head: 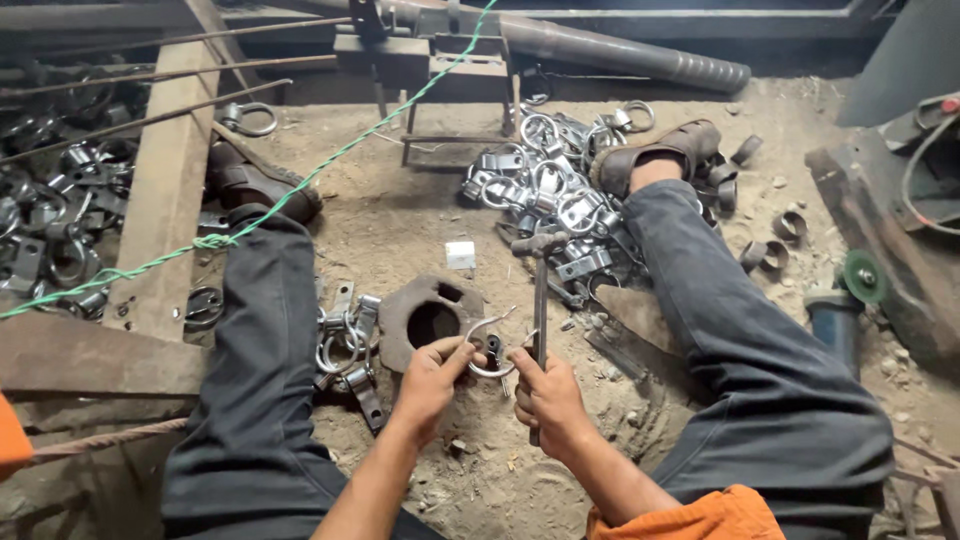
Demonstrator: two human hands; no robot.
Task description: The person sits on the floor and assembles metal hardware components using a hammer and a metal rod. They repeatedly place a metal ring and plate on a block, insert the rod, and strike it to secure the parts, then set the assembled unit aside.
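I sit on a sandy floor with my legs spread. My left hand [432,375] pinches a shiny bent metal ring clamp [487,345] in front of me. My right hand [545,392] grips the handle of a hammer [540,290], whose head points up and away, and its fingers also touch the clamp. Just beyond my hands lies a rusty round metal block [405,318] with a hole in its middle.
A heap of shiny clamps [555,195] lies by my right foot, a smaller bunch [345,345] by my left thigh, more at far left [50,220]. A wooden beam [165,190], green twisted cord [330,160], thick pipe [620,50] and a grinder [845,300] surround me.
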